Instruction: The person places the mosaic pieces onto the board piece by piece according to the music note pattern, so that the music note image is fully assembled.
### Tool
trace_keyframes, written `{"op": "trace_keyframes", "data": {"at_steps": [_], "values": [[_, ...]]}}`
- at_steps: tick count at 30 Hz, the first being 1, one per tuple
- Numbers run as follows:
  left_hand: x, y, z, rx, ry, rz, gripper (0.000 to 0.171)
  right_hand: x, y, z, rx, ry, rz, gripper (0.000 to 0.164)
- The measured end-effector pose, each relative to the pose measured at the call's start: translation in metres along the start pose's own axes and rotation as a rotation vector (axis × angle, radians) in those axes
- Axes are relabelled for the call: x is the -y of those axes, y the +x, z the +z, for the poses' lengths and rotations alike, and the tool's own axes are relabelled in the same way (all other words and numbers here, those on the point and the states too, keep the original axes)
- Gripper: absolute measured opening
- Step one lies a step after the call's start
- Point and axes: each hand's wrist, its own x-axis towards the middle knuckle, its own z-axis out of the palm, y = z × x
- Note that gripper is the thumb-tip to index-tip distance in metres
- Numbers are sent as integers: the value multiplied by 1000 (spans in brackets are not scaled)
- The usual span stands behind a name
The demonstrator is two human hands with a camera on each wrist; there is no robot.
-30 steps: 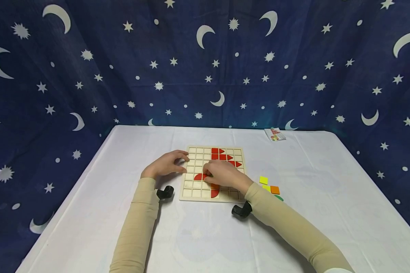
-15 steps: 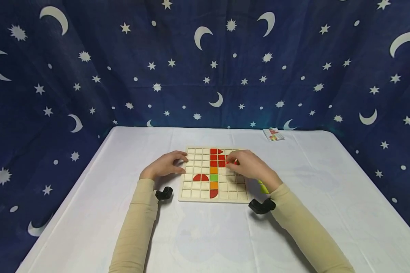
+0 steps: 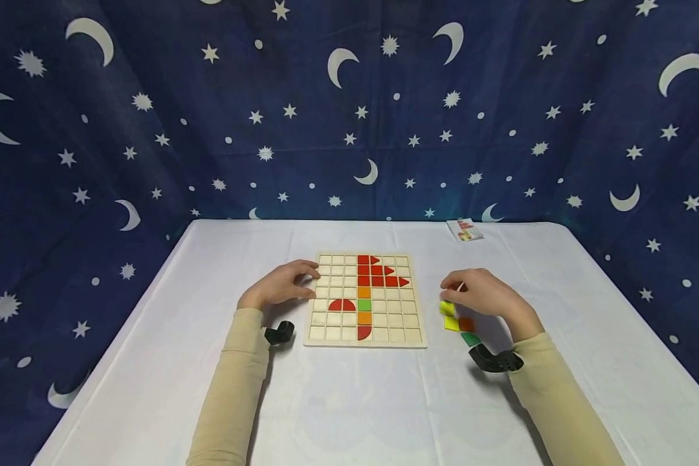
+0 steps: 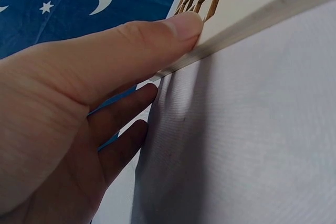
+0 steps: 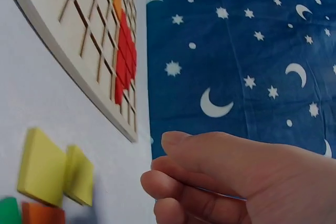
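My left hand [image 3: 277, 283] lies at the left edge of the pale wooden grid board [image 3: 320, 345]. In the left wrist view its thumb [image 4: 181, 27] presses on the board's rim, with the other fingers lower down beside it. My right hand [image 3: 489, 296] hovers right of the board, over some loose tiles. Its fingers are loosely curled, and nothing shows between thumb and fingertips in the right wrist view. Just under those fingertips are a yellow tile [image 3: 446, 309] and a second yellow square [image 3: 451, 323]. Beside them lie an orange tile [image 3: 466, 324] and a green piece [image 3: 470, 338].
Set into the board are red squares [image 3: 364, 270] with red triangles, a red half circle [image 3: 342, 305], a light green square [image 3: 364, 305] and orange squares [image 3: 364, 318]. A printed card [image 3: 465, 230] lies at the table's back edge. A dark starry cloth [image 3: 303, 129] hangs behind.
My right hand has moved right, from the middle of the board to the loose tiles. A green square, hidden before, now shows on the board. The left hand stays put.
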Motion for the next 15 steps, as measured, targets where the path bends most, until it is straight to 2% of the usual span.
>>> {"op": "trace_keyframes", "data": {"at_steps": [4, 8, 15], "values": [[1, 1, 0, 1, -1, -6, 41, -3, -3, -5, -31, -12, 31, 31], [2, 2, 0, -4, 3, -17, 41, -7, -2, -5, -22, -20, 37, 30], [1, 2, 0, 0, 6, -27, 42, -15, 4, 8, 102, -18, 29, 26]]}}
